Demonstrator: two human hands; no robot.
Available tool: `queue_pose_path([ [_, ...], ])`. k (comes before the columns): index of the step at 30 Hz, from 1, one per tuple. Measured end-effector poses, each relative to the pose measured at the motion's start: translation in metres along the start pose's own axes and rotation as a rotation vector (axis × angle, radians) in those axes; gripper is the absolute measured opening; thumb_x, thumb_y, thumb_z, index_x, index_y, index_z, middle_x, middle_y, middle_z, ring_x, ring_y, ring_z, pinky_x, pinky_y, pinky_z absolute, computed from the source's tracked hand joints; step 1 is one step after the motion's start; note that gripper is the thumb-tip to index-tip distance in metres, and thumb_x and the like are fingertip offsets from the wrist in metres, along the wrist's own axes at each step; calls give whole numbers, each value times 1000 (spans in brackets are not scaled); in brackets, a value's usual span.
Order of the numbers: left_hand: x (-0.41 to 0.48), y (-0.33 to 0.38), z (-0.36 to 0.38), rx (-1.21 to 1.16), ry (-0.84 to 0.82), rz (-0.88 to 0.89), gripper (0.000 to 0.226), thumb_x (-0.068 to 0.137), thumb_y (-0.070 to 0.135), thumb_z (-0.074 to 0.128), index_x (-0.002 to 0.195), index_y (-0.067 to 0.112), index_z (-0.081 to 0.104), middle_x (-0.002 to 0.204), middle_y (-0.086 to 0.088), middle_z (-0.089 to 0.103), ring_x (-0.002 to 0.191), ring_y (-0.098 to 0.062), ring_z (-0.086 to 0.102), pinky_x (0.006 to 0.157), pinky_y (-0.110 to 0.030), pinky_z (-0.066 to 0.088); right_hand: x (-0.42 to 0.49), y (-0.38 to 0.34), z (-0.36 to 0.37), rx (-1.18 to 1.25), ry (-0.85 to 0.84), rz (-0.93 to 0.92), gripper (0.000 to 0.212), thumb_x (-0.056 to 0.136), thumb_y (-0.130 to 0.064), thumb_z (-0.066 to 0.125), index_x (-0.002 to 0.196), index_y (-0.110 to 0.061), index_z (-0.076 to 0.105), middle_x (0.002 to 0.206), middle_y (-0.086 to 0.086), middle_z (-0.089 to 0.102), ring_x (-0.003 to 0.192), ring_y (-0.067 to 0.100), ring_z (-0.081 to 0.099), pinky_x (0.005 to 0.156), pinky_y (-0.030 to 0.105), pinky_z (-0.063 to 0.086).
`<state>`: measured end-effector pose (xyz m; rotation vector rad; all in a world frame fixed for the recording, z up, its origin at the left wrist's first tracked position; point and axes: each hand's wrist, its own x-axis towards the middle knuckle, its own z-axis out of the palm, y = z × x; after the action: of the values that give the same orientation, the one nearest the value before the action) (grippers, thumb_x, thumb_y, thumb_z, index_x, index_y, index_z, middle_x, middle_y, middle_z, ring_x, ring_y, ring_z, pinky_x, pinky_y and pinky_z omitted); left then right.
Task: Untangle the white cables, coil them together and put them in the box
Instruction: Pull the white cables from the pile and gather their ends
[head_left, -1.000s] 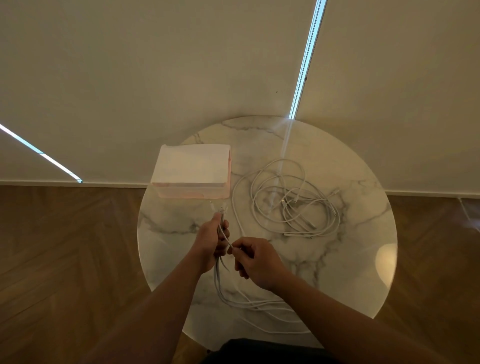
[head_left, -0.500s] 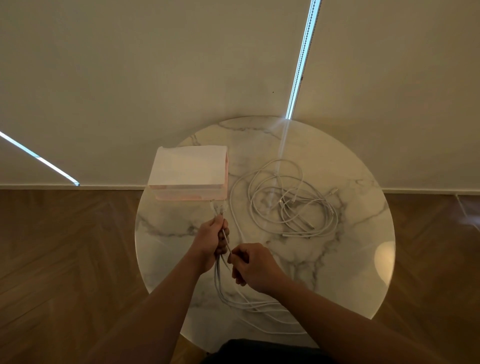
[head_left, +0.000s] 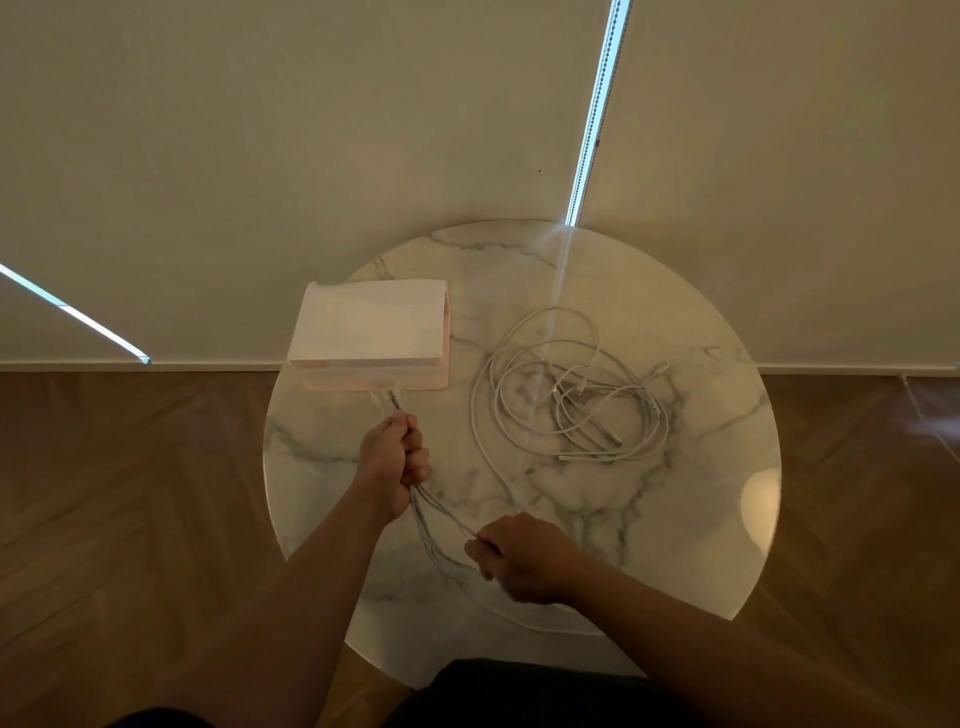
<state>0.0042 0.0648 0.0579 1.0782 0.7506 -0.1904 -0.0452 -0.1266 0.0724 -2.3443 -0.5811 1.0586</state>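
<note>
Left hand (head_left: 397, 462) is over the table (head_left: 675, 519), left of centre, closed in a fist round a bundle of white cables (head_left: 431, 525), fingers wrapped tight and pressed together. Short cable ends stick out of the top of the fist and reach the near wall of the box (head_left: 371, 332); can't tell if they touch it. Below the fist the strands fan out and run down-right to the right hand (head_left: 524, 558), which sits closer to the table's near edge. Its fingers are curled inward with a strand or two nipped at the knuckle side; the fingertips are hidden, so can't tell exactly how many strands it has. More slack from the same bundle loops on the marble along the near edge, partly under the right forearm. The box is pale pink with a white top face and stands at the far-left edge of the table; can't tell whether that white face is a lid or a lining. The rest of the cables, a loose tangle (head_left: 571, 395), lies flat on the far-right half, well apart from both hands, just right of the box, with several connector ends showing in the pile. One strand from the tangle trails toward the near edge. Around the table are wood herringbone floor (head_left: 130, 493) and a plain wall (head_left: 311, 130) with a bright light strip (head_left: 597, 104).
</note>
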Motion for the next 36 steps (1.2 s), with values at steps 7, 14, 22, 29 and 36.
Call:
queue_pose_path([
  [7, -2, -4, -15, 365, 120, 73, 36, 107, 25, 32, 74, 15, 44, 49, 4, 31, 34, -7, 23, 35, -15, 21, 0, 33, -10, -226, 24, -43, 42, 100, -53, 30, 91, -24, 60, 99, 6, 67, 94, 28, 62, 83, 40, 48],
  [14, 4, -7, -60, 415, 293, 82, 38, 105, 22, 34, 70, 14, 44, 44, 3, 34, 29, -7, 26, 35, -13, 23, -22, 68, -34, -456, -12, 30, 47, 98, -58, 32, 72, -24, 50, 86, 2, 63, 80, 24, 59, 70, 35, 43],
  [22, 7, -20, -71, 802, 243, 164, 36, 98, 23, 42, 66, 13, 55, 50, -2, 50, 50, -23, 41, 49, -29, 31, -23, 88, -47, -243, -84, 102, 35, 100, -35, 37, 82, -15, 59, 91, 4, 62, 81, 20, 54, 75, 36, 41],
  [29, -27, -21, 8, 1064, -259, 188, 39, 104, 17, 38, 76, 6, 62, 87, 0, 75, 39, 4, 44, 45, -13, 30, 2, 38, -48, -306, 22, -25, 29, 100, -20, 40, 98, -4, 64, 106, 16, 65, 100, 31, 57, 76, 33, 37],
  [36, -25, -33, 30, 970, -262, 191, 35, 103, 21, 39, 73, 10, 54, 69, -8, 69, 43, -3, 46, 55, -29, 39, 17, 22, -49, -280, 157, -11, 34, 100, -38, 47, 85, -11, 61, 91, 13, 60, 95, 31, 58, 70, 32, 33],
])
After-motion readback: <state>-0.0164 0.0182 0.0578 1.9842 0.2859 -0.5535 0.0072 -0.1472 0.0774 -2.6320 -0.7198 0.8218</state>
